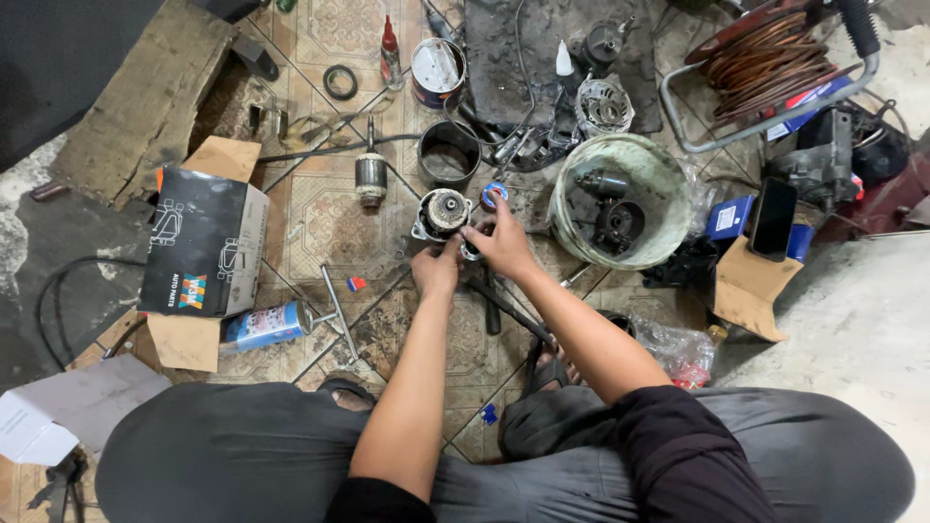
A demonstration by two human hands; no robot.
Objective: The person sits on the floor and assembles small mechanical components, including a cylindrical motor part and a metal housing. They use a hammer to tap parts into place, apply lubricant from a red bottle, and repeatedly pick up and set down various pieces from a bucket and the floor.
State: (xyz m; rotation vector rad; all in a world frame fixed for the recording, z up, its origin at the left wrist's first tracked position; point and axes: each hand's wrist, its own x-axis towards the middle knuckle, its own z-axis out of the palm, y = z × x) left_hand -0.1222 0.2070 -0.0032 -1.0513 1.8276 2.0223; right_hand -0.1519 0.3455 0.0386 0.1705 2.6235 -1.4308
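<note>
On the patterned floor tiles stands a round metal motor housing (444,213), its open end facing up. My left hand (436,265) rests against its near side, fingers curled on the casing. My right hand (501,242) reaches in from the right and pinches at the housing's lower right edge; what sits between those fingertips is hidden. A small blue and white ring-shaped part (494,195) lies just beyond my right hand. A motor armature (370,178) with a shaft stands to the left of the housing.
A dirty pale bucket (572,208) holding dark metal parts sits right. A black cylinder (449,153), a tin can (438,73), glue bottles, a black carton (205,242), a blue spray can (267,325), a metal T-wrench (337,312), a phone (773,218) and a coiled copper wire reel (765,63) surround me.
</note>
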